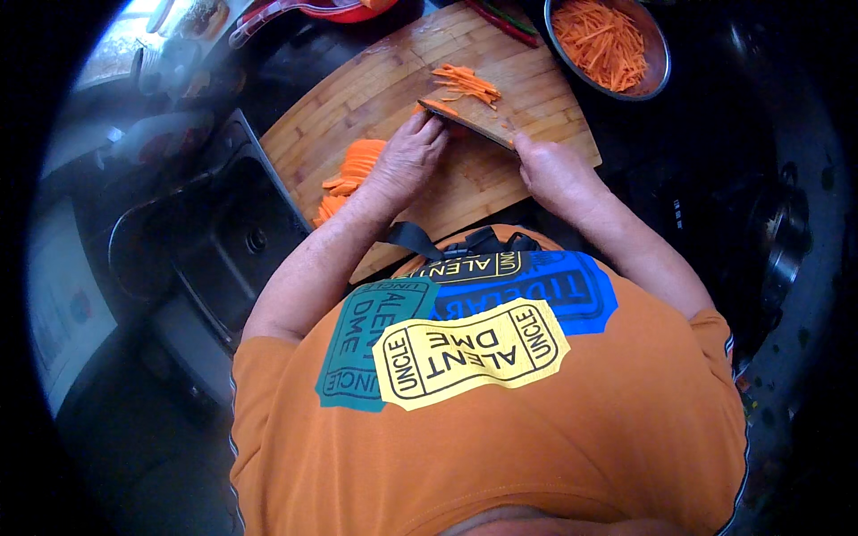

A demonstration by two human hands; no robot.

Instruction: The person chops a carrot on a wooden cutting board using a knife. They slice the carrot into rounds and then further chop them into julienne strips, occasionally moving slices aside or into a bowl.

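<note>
My right hand (pixel 553 171) is closed around the handle of a kitchen knife (pixel 472 127), whose blade points to the upper left over a wooden cutting board (pixel 375 87). Bits of carrot cling to the blade. My left hand (pixel 415 147) rests on the board with bent fingers against the blade's near side; a bit of carrot shows at the fingertips, and what lies under them is hidden. Thin carrot strips (pixel 469 84) lie just beyond the knife. Overlapping carrot slices (pixel 358 161) are on the board beside my left wrist, with more carrot pieces (pixel 328 208) nearer my forearm.
A metal bowl (pixel 660 74) of shredded carrot stands at the board's upper right. Red and green chili peppers (pixel 506 23) lie on its far edge. A red container (pixel 348 12) is beyond it. Left of the board is a dark sink (pixel 228 201); a dark pan (pixel 784 234) is far right.
</note>
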